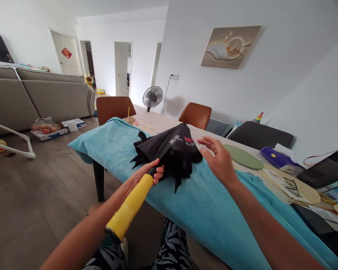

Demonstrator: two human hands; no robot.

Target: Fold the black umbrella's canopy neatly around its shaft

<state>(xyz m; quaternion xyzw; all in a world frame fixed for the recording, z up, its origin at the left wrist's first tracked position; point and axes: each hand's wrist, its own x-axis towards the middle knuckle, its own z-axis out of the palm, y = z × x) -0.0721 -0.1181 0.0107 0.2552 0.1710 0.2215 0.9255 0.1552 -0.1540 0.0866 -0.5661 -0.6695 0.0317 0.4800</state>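
Left hand (146,174) wraps the shaft just above the yellow handle (129,208) of a black umbrella (171,150), canopy collapsed but loose.
Folds still bunch unevenly over the turquoise towel (202,206) on the counter (160,123), so gathering looks unfinished and no strap is fastened. Right hand (218,159) hovers beside the fabric, fingers spread and slightly curled, holding nothing; forearm reaches in from the lower right.

A folded black fabric umbrella (169,150) with a yellow cylindrical handle (129,208) is gripped by the left hand (145,174) where handle meets canopy. The right hand (218,159) is held open, touching the canopy's edge. The umbrella is laid over a turquoise towel (202,204) covering the table (157,123), beside a pale green oval mat (243,156)
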